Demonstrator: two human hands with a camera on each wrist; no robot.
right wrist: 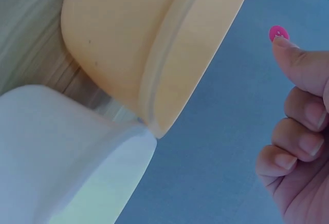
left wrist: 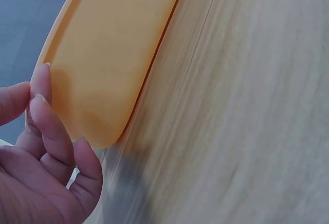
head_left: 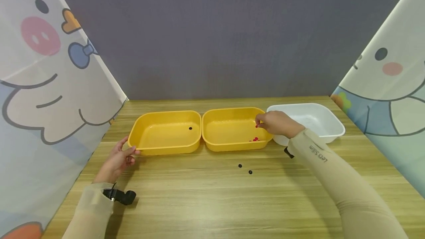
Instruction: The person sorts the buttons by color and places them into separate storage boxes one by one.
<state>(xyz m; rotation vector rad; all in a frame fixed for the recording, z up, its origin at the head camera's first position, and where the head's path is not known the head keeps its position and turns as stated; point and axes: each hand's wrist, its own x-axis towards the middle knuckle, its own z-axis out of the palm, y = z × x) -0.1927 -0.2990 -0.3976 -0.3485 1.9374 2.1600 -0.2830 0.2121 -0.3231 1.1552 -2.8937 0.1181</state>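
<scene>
My right hand point(head_left: 277, 123) pinches a small pink-red button point(right wrist: 278, 33) above the right part of the middle yellow tray point(head_left: 212, 145); its other fingers are curled in. Several red buttons point(head_left: 255, 139) lie in that tray near its front right corner. With thumb and fingers, my left hand point(head_left: 116, 159) grips the rim of the left yellow tray point(left wrist: 110, 44) at its left front corner. Inside this tray lies one black button point(head_left: 190, 128). Two more black buttons point(head_left: 240, 165) lie on the table in front of the middle tray.
At the right, a white tray point(head_left: 333, 135) stands against the middle yellow one, partly behind my right hand. All three trays form a row on the wood-grain table point(head_left: 199, 202). A grey panel point(head_left: 212, 40) rises behind, with cartoon-printed sheets point(head_left: 49, 95) on both sides.
</scene>
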